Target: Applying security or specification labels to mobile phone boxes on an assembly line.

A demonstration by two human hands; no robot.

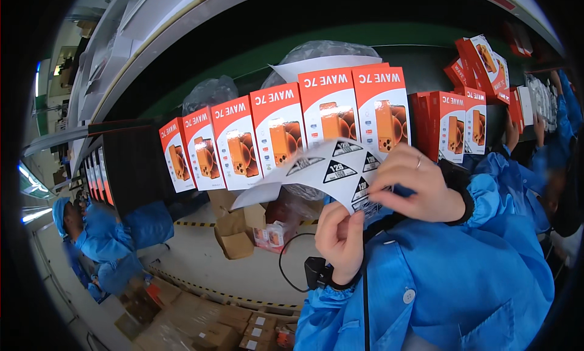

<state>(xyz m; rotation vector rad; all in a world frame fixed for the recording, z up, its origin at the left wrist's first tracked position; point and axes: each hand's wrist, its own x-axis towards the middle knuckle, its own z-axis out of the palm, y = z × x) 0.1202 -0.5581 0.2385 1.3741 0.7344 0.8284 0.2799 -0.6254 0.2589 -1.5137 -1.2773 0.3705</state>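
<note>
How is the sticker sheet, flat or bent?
Bent. The sticker sheet arches up from the left hand, and its loose end droops off to the left.

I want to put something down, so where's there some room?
The dark green surface looks bare between the clear plastic behind the row of boxes and the jumbled boxes at right. Grey floor shows left of the open brown carton. It's crowded along the row itself, and where the left hand and right hand hold the sticker sheet.
</note>
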